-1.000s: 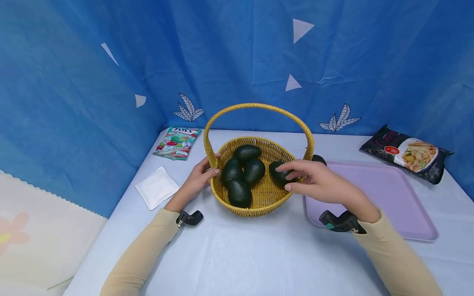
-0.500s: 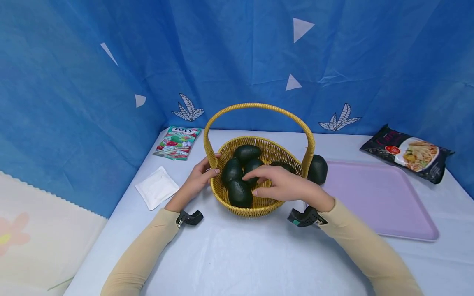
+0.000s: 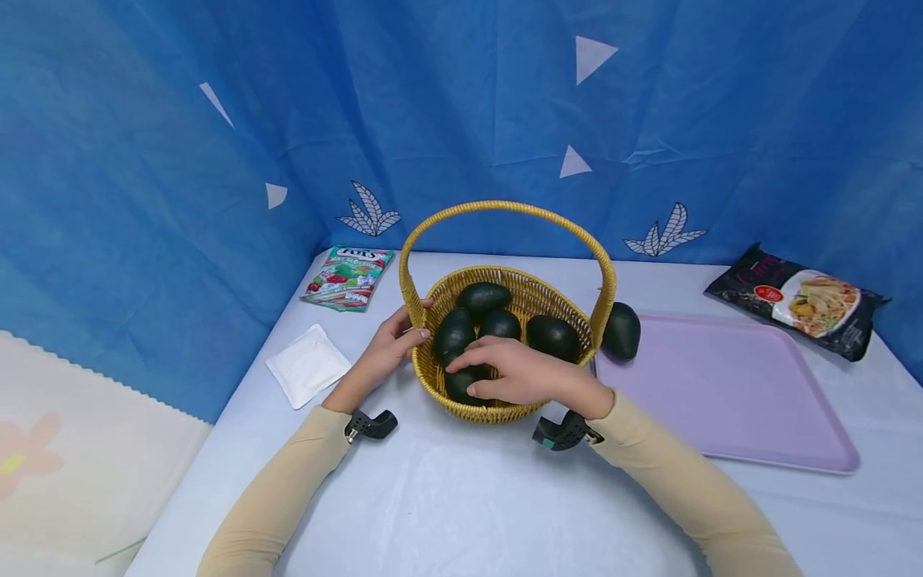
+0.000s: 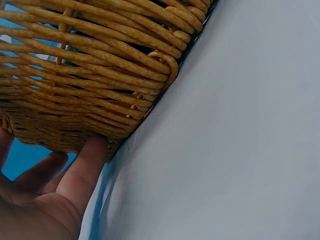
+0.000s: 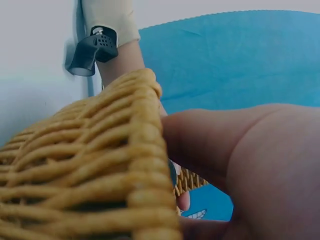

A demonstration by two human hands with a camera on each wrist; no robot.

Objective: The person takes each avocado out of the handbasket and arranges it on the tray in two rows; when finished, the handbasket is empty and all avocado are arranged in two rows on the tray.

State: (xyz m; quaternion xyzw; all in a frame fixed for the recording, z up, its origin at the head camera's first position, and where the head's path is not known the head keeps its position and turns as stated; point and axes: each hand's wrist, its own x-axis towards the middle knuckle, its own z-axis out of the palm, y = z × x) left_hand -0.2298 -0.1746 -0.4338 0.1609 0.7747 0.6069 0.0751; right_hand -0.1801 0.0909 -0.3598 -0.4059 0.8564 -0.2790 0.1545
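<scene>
A yellow wicker basket (image 3: 497,414) with a tall arched handle stands mid-table, holding several dark green avocados. My left hand (image 3: 385,353) grips its left rim by the handle's foot, thumb on the near side; the left wrist view shows fingers (image 4: 82,172) against the woven outside. My right hand (image 3: 515,373) reaches in over the front rim, fingers spread above the front avocado (image 3: 461,385), partly covering it. Nearby in the basket lie a right-hand avocado (image 3: 553,336) and a back avocado (image 3: 483,299). In the right wrist view the basket rim (image 5: 147,165) hides the fingertips.
Another avocado (image 3: 621,331) lies outside the basket, at the corner of a purple tray (image 3: 735,393). A black noodle packet (image 3: 796,300) is behind the tray. At left lie a candy bag (image 3: 348,278) and a white sachet (image 3: 308,365). A blue curtain hangs behind.
My right hand has moved left from the right-hand avocado to above the front one, uncovering the right-hand avocado and the one outside. The left hand has stayed on the rim.
</scene>
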